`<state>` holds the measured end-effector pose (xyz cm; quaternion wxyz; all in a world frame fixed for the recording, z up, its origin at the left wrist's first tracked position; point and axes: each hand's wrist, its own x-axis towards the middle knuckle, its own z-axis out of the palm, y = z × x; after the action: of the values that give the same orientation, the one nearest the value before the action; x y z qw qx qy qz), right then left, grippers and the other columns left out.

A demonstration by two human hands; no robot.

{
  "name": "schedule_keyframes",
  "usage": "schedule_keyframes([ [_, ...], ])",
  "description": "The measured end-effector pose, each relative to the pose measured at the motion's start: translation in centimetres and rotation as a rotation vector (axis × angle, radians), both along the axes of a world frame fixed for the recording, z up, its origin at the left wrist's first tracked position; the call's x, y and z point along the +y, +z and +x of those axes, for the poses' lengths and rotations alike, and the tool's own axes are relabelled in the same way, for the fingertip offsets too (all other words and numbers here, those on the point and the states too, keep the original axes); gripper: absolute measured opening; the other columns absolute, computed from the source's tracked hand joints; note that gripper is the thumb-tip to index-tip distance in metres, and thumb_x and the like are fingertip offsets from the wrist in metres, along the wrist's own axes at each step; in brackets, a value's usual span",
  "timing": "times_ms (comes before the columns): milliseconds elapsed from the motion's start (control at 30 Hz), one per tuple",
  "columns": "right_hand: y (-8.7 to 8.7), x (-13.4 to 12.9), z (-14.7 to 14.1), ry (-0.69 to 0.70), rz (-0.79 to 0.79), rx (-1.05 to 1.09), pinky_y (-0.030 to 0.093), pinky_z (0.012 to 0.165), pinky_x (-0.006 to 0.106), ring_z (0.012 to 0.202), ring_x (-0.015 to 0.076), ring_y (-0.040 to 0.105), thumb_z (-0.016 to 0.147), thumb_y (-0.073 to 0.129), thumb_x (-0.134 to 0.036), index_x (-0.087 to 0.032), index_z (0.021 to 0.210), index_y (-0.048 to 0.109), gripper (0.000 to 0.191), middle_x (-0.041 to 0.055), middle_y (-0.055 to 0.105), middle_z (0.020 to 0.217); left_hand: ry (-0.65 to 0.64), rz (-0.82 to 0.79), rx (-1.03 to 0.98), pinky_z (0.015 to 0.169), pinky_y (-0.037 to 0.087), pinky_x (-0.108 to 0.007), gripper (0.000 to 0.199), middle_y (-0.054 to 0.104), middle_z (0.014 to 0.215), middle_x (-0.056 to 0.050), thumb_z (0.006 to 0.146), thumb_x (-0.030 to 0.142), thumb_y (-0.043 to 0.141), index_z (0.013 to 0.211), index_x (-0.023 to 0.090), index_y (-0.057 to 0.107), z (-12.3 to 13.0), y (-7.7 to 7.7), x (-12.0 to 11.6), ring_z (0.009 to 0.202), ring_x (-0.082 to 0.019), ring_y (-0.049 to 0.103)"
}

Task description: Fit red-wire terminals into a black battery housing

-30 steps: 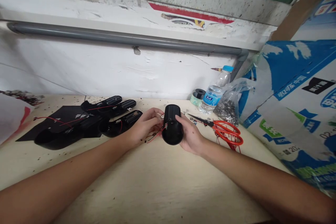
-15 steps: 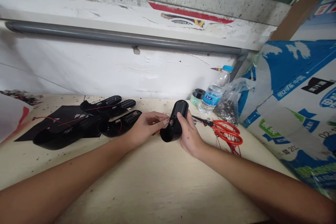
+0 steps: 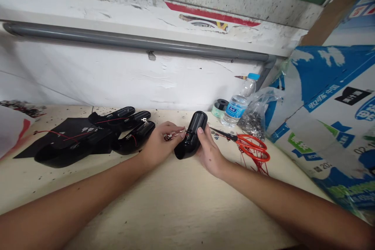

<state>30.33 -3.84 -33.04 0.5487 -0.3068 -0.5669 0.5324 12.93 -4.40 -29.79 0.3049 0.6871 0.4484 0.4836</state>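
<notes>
A glossy black rounded casing [image 3: 196, 123] is tilted over the table, with my right hand [image 3: 209, 152] wrapped round its right side, thumb on top. My left hand [image 3: 161, 142] pinches thin red wires [image 3: 169, 137] at the casing's left edge; the wires reach toward its middle. Several similar black casings [image 3: 136, 136] lie to the left, some with red wires and small metal pieces, partly on a black sheet [image 3: 26, 149].
Orange-handled scissors [image 3: 253, 146] lie right of my right hand, over red wires. Behind them are a water bottle [image 3: 236, 105], a small jar [image 3: 219, 108] and a plastic bag of small metal parts [image 3: 252, 119]. A large printed box [image 3: 331, 125] stands at the right.
The held casing has shifted slightly left and tilts more to the right at its top. More red wire shows in my left hand, and both hands have turned a little.
</notes>
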Motion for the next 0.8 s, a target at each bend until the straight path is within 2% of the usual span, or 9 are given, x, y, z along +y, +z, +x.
schedule_keyframes([
  [133, 0.5, -0.5, -0.1, 0.031, -0.006, -0.005, 0.033, 0.117, 0.045, 0.138, 0.0213, 0.038, 0.089, 0.056, -0.063, -0.035, 0.132, 0.049, 0.051, 0.0021, 0.057, 0.131, -0.06, 0.03, -0.041, 0.078, 0.05, -0.035, 0.019, 0.068, 0.094, -0.007, 0.087, 0.031, 0.068, 0.098, 0.021, 0.079, -0.1, -0.3, 0.0, 0.088, -0.02, 0.065],
  [300, 1.4, -0.9, -0.1, 0.076, -0.035, -0.015, 0.029, 0.119, 0.046, 0.137, 0.0209, 0.04, 0.093, 0.054, -0.059, -0.035, 0.133, 0.048, 0.047, 0.0023, 0.056, 0.133, -0.055, 0.035, -0.032, 0.077, 0.05, -0.035, 0.02, 0.068, 0.094, -0.008, 0.087, 0.031, 0.067, 0.102, 0.021, 0.078, -0.1, -0.2, -0.2, 0.088, -0.021, 0.064],
  [433, 1.8, -1.2, -0.1, 0.117, -0.033, -0.024, 0.028, 0.12, 0.044, 0.136, 0.019, 0.041, 0.096, 0.051, -0.055, -0.036, 0.128, 0.05, 0.037, 0.0002, 0.054, 0.137, -0.016, 0.083, -0.04, 0.075, 0.049, -0.034, 0.016, 0.066, 0.091, -0.007, 0.088, 0.03, 0.067, 0.095, 0.022, 0.079, 0.0, -0.1, -0.3, 0.087, -0.021, 0.063],
  [633, 1.9, -1.2, -0.3, 0.117, -0.012, 0.01, 0.035, 0.115, 0.04, 0.124, 0.0183, 0.05, 0.096, 0.053, -0.053, -0.036, 0.125, 0.05, 0.034, -0.0005, 0.058, 0.125, 0.041, 0.22, 0.024, 0.081, 0.047, -0.036, 0.013, 0.064, 0.088, -0.006, 0.089, 0.028, 0.064, 0.083, 0.02, 0.071, 0.1, -0.1, -0.5, 0.088, -0.021, 0.06],
  [800, 1.7, -1.0, -0.3, 0.058, 0.015, -0.039, 0.036, 0.112, 0.037, 0.114, 0.0172, 0.052, 0.097, 0.051, -0.053, -0.035, 0.125, 0.049, 0.033, -0.0009, 0.058, 0.111, 0.011, 0.235, 0.078, 0.085, 0.044, -0.037, 0.017, 0.063, 0.085, -0.005, 0.091, 0.029, 0.061, 0.078, 0.019, 0.066, 0.1, 0.1, -0.6, 0.089, -0.021, 0.057],
])
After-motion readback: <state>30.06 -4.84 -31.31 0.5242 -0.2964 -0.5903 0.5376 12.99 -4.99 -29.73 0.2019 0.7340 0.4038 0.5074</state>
